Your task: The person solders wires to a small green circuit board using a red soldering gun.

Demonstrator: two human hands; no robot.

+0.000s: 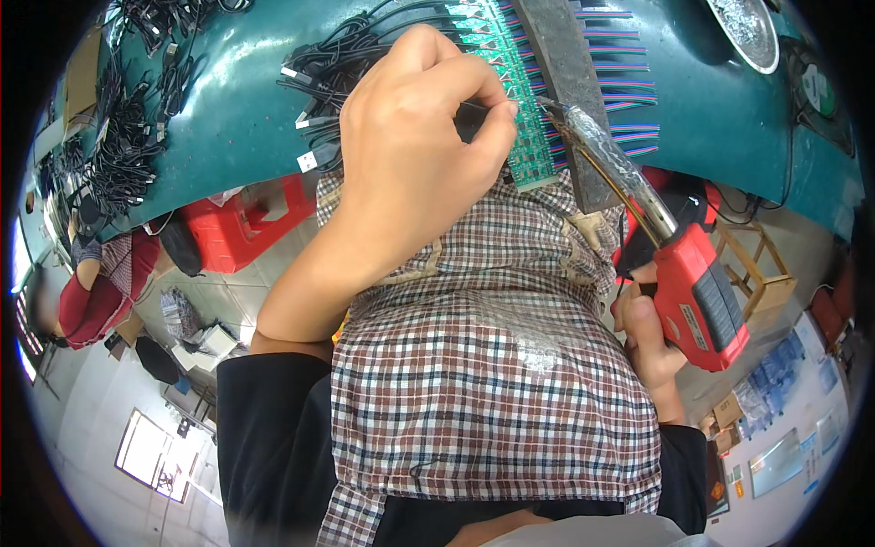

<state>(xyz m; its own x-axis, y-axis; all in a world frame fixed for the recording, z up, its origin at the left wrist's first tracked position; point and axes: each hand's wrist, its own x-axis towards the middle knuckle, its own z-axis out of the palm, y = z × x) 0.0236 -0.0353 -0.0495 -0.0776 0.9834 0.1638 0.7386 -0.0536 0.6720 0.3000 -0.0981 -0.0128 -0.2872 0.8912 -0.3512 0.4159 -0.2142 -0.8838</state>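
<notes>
My left hand (pixel 406 146) is over the left edge of a long green circuit board (pixel 531 150), thumb and forefinger pinched together at its row of solder points. Whatever sits between those fingertips is too small to make out. Black USB cables (pixel 365 46) fan out from the board's left side and pass partly beneath the hand. In my right hand (pixel 649 337) is a red soldering gun (pixel 697 296), gripped by its handle. Its tip points up and left, close to the board's right side. A dark bar (pixel 570 82) lies along the board, across thin striped ribbon wires (pixel 629 98).
More bundled black cables (pixel 118 137) cover the table's left side. At the far right are a metal dish (pixel 752 32) of silvery bits and a round reel (pixel 818 91). Below the green table (pixel 246 100) stand a red stool (pixel 241 232) and a wooden stool (pixel 761 264). Another person (pixel 105 283) sits at left.
</notes>
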